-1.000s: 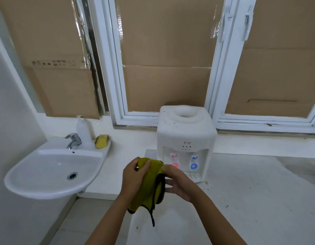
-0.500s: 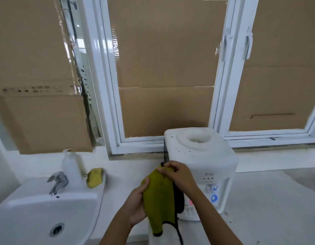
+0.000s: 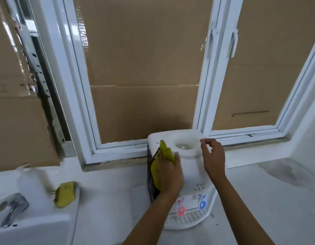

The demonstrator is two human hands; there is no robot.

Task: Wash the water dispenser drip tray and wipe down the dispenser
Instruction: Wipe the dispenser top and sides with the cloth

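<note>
— Head view: how many hands?
— Two. The left hand (image 3: 168, 174) presses one yellow cloth (image 3: 163, 156) flat on the top of the one dispenser (image 3: 190, 175); the right hand (image 3: 213, 156) hovers over it, loose, holding nothing.
— Taps?
— Two, above one drip tray (image 3: 186, 218) in its slot.
</note>
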